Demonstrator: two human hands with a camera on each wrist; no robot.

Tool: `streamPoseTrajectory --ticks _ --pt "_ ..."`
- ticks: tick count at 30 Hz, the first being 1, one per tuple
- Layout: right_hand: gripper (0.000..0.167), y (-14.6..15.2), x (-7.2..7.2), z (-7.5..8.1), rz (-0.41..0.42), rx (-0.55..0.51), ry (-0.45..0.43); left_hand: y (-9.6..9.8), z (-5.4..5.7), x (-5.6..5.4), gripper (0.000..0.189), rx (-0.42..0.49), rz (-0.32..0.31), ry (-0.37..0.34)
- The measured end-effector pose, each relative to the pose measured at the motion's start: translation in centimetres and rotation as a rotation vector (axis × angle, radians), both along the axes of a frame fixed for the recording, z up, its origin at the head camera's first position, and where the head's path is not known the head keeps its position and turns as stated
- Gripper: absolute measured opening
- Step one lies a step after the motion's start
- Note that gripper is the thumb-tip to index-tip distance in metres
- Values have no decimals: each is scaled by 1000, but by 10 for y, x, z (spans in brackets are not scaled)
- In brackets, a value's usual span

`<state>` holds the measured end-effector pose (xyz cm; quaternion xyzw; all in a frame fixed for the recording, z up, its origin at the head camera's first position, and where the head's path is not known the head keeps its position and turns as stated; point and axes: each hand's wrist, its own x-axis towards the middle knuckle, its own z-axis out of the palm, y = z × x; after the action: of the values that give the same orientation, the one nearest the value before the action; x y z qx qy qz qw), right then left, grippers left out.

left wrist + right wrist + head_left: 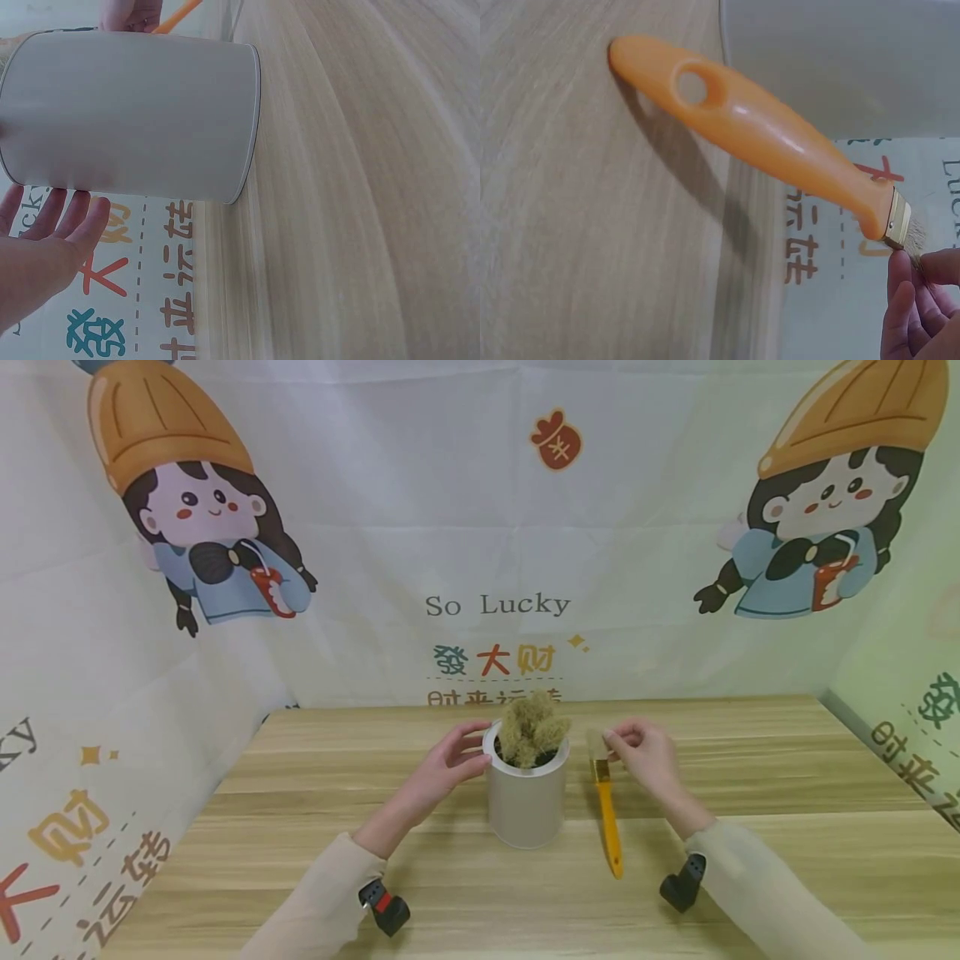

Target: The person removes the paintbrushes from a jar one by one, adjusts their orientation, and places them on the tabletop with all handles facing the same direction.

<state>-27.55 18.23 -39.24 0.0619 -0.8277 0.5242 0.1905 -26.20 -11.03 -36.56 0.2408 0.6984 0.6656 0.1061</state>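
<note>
A pale cylindrical pot (527,810) stands upright on the wooden table, with a bushy tan-green plant (528,727) in dark filling at its top. My left hand (455,758) holds the pot near its rim, thumb on the near side and fingers on the far side. To the right of the pot, my right hand (647,758) pinches the pale bristles of a paintbrush (757,135) between thumb and fingers. The brush has an orange handle with a hole and a brass-coloured ferrule. It slants with bristles up, the handle's end right at the tabletop and its shadow beneath.
The wood-grain table (315,810) reaches back to a white printed cloth (375,510) with cartoon figures and lettering, which also hangs at both sides. Small black devices, such as the right one (684,883), sit at both wrists over cream sleeves.
</note>
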Motion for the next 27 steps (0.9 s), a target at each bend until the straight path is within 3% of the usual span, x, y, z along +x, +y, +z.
streamPoseTrajectory --ticks 4,8,27 --pt "17 -10 8 12 -4 7 -105 0 0 -1 49 2 0 0" --pt "14 -12 2 8 9 -18 -186 0 -1 -1 49 2 0 2" --pt "13 -10 -12 -10 47 -115 -321 -1 0 0 49 -2 -4 6"
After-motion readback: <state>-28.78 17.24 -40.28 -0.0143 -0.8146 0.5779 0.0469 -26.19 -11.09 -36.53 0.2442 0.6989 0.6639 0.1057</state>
